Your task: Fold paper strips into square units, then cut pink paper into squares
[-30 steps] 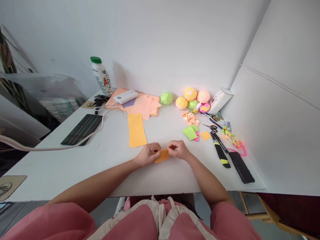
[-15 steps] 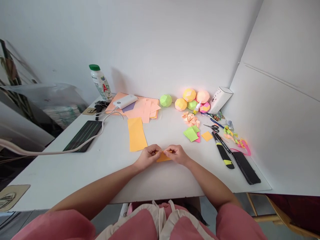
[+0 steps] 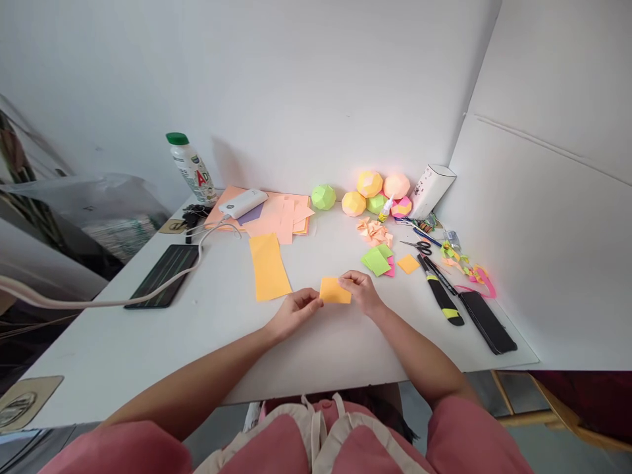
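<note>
A small orange paper square (image 3: 334, 290) lies spread flat near the front middle of the white table (image 3: 148, 342). My left hand (image 3: 295, 311) pinches its lower left corner. My right hand (image 3: 362, 290) pinches its right edge, fingers curled. A longer orange paper strip (image 3: 268, 266) lies just to the left of my hands.
A stack of peach paper (image 3: 281, 214) with a white power bank (image 3: 243, 203) sits at the back. Paper balls (image 3: 369, 184), green notes (image 3: 376, 261), scissors (image 3: 419, 245), a black and yellow knife (image 3: 440, 297) and a phone (image 3: 488, 320) lie right. A bottle (image 3: 190, 168) and a dark tablet (image 3: 164, 274) stand left.
The orange paper, held folded between both hands before, now lies opened flat and a little farther from me. My hands have moved apart to its edges.
</note>
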The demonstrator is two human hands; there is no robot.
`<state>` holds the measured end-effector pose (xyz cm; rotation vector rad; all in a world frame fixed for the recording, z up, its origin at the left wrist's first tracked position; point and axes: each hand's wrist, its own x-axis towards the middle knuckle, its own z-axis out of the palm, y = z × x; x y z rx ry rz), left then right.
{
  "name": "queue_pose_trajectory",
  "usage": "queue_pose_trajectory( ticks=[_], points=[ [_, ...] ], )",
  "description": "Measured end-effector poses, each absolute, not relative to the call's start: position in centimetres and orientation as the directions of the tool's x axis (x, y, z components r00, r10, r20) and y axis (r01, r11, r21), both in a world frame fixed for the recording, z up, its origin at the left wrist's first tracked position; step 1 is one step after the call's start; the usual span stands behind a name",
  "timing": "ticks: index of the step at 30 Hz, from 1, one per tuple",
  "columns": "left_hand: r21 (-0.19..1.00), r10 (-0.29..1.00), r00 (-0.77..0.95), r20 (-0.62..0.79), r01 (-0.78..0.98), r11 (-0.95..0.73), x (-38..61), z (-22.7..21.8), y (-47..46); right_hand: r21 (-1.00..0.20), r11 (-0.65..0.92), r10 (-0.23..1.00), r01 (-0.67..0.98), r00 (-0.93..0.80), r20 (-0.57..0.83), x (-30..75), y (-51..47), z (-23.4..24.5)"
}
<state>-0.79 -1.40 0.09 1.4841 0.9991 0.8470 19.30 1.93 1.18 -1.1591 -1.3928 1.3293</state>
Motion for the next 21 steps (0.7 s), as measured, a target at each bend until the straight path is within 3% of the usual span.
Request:
queue_pose_trajectory(
  ticks=[3,10,21],
  points=[
    [0.981,0.904,0.426,-0.039,0.187,-0.046,-0.5,-0.5,-1.7,-0.999,-0.027,0.968,0.039,-0.248,-0.036,18.7,1.3,1.0],
    [0.982,0.947,0.310,-0.082,0.187,0.024,-0.4,-0.5,-1.3,-0.982,-0.182,0.875,-0.059,-0.465,-0.134,18.3,1.0,0.1],
    [0.978,0.940,0.327,-0.101,0.207,0.033,-0.3,-0.4,-1.3,-0.981,-0.192,0.823,0.013,-0.542,-0.169,18.4,1.4,-0.4]
  ],
)
